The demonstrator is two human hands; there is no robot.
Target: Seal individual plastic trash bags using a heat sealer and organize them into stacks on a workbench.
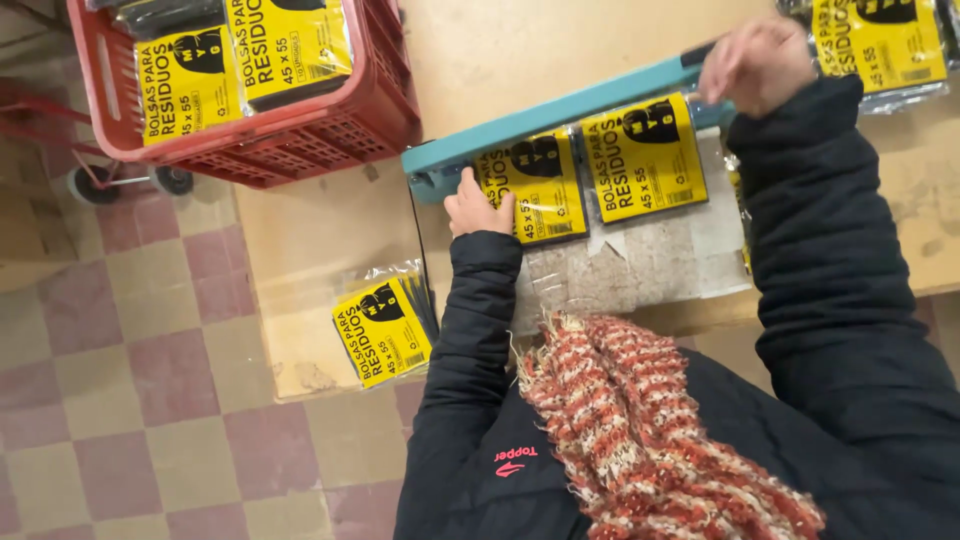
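Note:
My left hand (474, 207) rests with curled fingers on the left edge of a yellow-labelled bag pack (535, 187) lying under the teal sealer arm (560, 115). A second yellow-labelled pack (645, 155) lies beside it to the right, its top edge also under the arm. My right hand (757, 62) grips the dark handle end of the sealer arm and presses it down. Both sleeves are dark and padded.
A red plastic crate (330, 125) holding more yellow-labelled packs stands at the upper left. A small stack of packs (385, 328) lies at the wooden table's front left corner. More packs (880, 45) sit at the upper right. A checkered tile floor lies to the left.

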